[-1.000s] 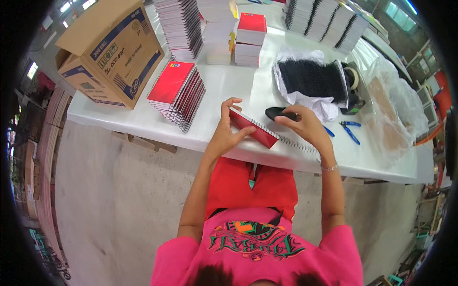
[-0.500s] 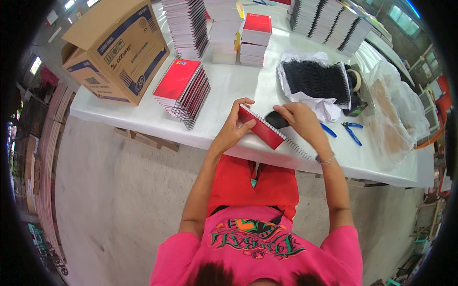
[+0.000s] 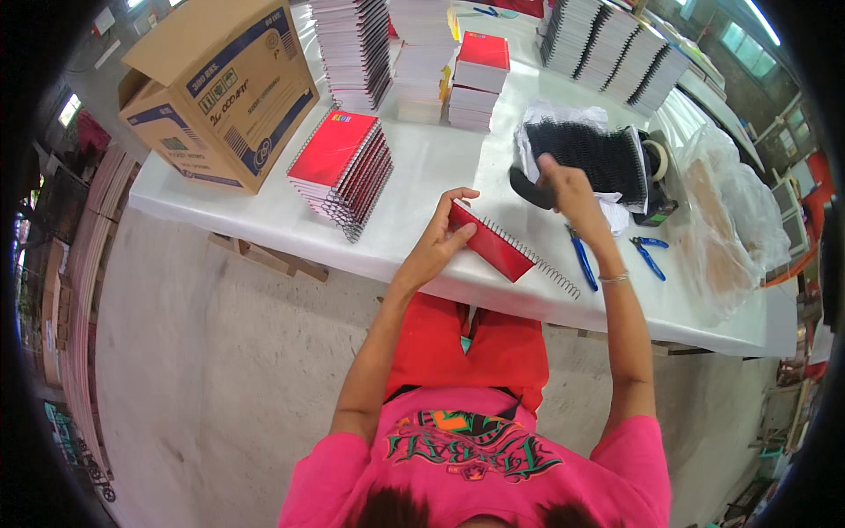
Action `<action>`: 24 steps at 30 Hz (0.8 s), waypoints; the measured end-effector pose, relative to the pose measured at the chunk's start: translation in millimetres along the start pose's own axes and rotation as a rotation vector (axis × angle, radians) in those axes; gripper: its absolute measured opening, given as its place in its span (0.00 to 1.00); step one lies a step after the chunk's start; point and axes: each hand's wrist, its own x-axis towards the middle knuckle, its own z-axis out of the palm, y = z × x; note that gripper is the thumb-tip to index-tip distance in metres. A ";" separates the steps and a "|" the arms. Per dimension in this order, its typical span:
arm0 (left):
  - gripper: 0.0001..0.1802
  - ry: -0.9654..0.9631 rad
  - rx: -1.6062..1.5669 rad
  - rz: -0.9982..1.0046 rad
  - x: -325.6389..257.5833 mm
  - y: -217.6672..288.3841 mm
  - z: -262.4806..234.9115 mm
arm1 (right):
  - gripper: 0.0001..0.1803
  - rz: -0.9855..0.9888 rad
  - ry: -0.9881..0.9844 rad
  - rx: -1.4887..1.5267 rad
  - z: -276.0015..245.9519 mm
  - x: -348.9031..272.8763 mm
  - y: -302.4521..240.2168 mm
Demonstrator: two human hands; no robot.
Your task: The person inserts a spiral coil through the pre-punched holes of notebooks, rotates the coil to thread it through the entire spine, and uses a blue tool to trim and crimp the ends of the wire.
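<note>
Red notebook (image 3: 497, 247) in left grip (image 3: 437, 247)

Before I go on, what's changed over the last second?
The right hand has moved the black tool away from the wire, toward the black coils. The wire's free end looks shorter than at first. Nothing was let go; the left hand still holds the red notebook. The box stayed put.

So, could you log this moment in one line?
left hand: holds red notebook | right hand: holds black object | wire coil: sticks out past notebook
</note>
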 end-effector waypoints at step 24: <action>0.33 -0.026 -0.104 -0.006 1.2 -2.9 2.5 | 0.34 -0.152 -0.129 0.511 11.2 6.8 -20.4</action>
